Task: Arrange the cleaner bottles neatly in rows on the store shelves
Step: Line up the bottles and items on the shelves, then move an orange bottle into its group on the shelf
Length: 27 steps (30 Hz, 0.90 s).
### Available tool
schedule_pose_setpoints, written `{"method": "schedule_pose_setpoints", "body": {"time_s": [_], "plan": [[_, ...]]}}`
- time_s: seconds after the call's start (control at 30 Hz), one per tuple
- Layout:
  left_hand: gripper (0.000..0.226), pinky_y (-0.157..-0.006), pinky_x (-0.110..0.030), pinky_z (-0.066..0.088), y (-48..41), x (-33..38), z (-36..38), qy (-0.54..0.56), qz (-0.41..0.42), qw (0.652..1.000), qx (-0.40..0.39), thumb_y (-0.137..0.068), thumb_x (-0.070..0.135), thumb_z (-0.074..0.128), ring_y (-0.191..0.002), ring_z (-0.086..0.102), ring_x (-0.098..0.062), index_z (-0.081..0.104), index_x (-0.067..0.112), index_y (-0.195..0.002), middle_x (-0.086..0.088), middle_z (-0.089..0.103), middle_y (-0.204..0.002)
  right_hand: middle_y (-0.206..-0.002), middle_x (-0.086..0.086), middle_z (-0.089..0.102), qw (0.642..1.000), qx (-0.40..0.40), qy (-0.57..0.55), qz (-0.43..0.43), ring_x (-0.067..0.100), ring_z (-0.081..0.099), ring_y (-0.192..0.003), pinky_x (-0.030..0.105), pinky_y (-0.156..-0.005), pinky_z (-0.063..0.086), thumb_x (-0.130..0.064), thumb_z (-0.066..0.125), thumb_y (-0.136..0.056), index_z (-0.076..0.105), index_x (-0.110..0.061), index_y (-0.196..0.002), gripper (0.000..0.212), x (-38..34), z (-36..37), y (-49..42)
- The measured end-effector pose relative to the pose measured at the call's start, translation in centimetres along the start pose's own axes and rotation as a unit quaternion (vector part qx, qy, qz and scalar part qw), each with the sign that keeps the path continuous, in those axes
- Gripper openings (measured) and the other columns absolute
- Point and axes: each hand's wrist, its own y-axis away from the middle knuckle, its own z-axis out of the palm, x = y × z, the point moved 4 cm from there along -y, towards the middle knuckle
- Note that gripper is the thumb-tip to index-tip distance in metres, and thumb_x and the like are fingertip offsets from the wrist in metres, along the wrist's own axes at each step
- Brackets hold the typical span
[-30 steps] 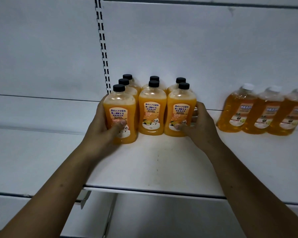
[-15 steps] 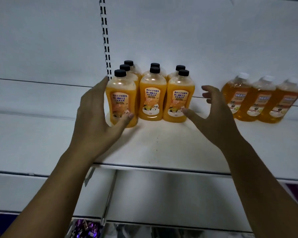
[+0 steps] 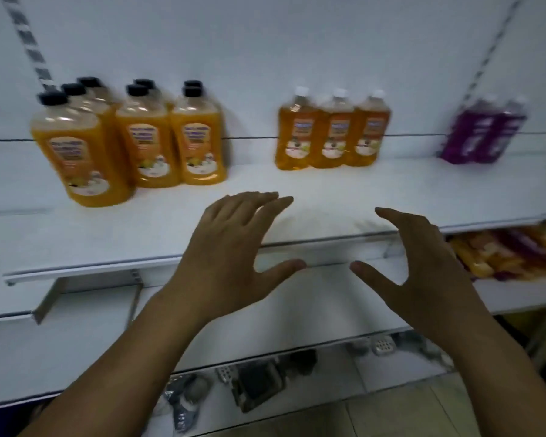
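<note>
Several orange cleaner bottles with black caps (image 3: pixel 145 143) stand in rows at the left of the white shelf (image 3: pixel 328 187). Three amber bottles with white caps (image 3: pixel 331 137) stand side by side in the middle. Two purple bottles (image 3: pixel 483 130) stand at the right by the back wall. My left hand (image 3: pixel 230 257) hovers over the shelf's front edge with its fingers spread, holding nothing. My right hand (image 3: pixel 420 266) hovers to its right, fingers spread, also holding nothing. Both hands are apart from all bottles.
A slotted upright (image 3: pixel 29 42) runs up the back wall at the left, another (image 3: pixel 492 55) at the right. Orange and purple packets (image 3: pixel 511 250) lie on a lower shelf at the right. Small packaged goods (image 3: pixel 256 383) sit on the bottom shelf below my arms.
Both hands have let go of the black-capped bottles and drawn back and to the right. The view has swung right, bringing the purple bottles and lower shelves into sight.
</note>
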Motion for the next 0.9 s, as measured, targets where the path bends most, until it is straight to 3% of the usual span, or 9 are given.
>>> {"method": "schedule_pose_setpoints", "body": {"time_s": [0.1,0.23,0.33,0.47,0.67,0.77,0.9], "plan": [[0.082,-0.120,-0.052,0.039,-1.7,7.0,4.5,0.027,0.052,0.998,-0.023,-0.091,0.080,0.052,-0.146,0.046,-0.019,0.044,0.031,-0.156,0.007,0.051,-0.157,-0.147,-0.015,0.043,0.998,0.005,0.012,0.055,-0.001,0.038,-0.127,0.033,-0.109,0.038,-0.072,0.063,-0.081,0.034,-0.040,-0.153,0.083,5.6,-3.8,4.2],[0.079,-0.121,-0.049,0.038,-3.3,16.5,10.6,0.070,0.080,0.993,-0.055,-0.092,0.080,0.050,-0.142,0.049,-0.018,0.045,0.032,-0.154,0.009,0.053,-0.154,-0.153,-0.007,0.044,0.994,-0.007,0.042,0.104,0.014,0.041,-0.138,0.043,-0.114,0.041,-0.072,0.061,-0.083,0.035,-0.035,-0.154,0.083,13.0,-8.7,9.7],[0.079,-0.119,-0.043,0.035,-4.1,22.9,15.3,0.087,0.102,0.987,-0.086,-0.090,0.081,0.049,-0.139,0.051,-0.019,0.045,0.033,-0.153,0.009,0.055,-0.153,-0.146,-0.010,0.046,0.987,-0.004,0.047,0.154,0.013,0.041,-0.133,0.039,-0.111,0.042,-0.062,0.070,-0.086,0.036,-0.033,-0.154,0.081,18.4,-12.2,13.5],[0.076,-0.117,-0.034,0.028,-5.4,29.1,20.7,0.109,0.118,0.979,-0.126,-0.090,0.077,0.055,-0.141,0.049,-0.016,0.042,0.037,-0.153,0.011,0.053,-0.153,-0.131,-0.023,0.041,0.982,-0.001,0.033,0.187,0.004,0.042,-0.123,0.035,-0.107,0.041,-0.063,0.066,-0.087,0.037,-0.041,-0.149,0.072,24.7,-15.1,17.1],[0.075,-0.113,-0.028,0.030,-8.6,35.2,28.3,0.151,0.114,0.964,-0.189,-0.087,0.081,0.049,-0.139,0.044,-0.007,0.043,0.043,-0.151,0.019,0.051,-0.151,-0.140,-0.011,0.051,0.970,0.007,0.026,0.240,0.011,0.045,-0.129,0.035,-0.100,0.045,-0.063,0.067,-0.089,0.043,-0.037,-0.147,0.068,33.5,-16.9,19.6],[0.073,-0.113,-0.027,0.030,-11.2,36.8,32.6,0.168,0.107,0.956,-0.217,-0.089,0.073,0.059,-0.140,0.044,-0.005,0.044,0.040,-0.152,0.018,0.050,-0.153,-0.138,-0.013,0.052,0.968,0.011,0.017,0.248,0.009,0.046,-0.124,0.033,-0.094,0.046,-0.060,0.070,-0.090,0.042,-0.042,-0.143,0.063,38.0,-16.8,19.1],[0.072,-0.112,-0.024,0.030,-15.4,37.4,38.3,0.188,0.087,0.946,-0.249,-0.091,0.063,0.069,-0.140,0.045,-0.006,0.045,0.037,-0.153,0.016,0.050,-0.154,-0.141,-0.014,0.051,0.963,-0.004,0.014,0.270,0.007,0.043,-0.128,0.029,-0.097,0.041,-0.060,0.070,-0.091,0.039,-0.044,-0.147,0.066,44.3,-16.1,16.5]]}}
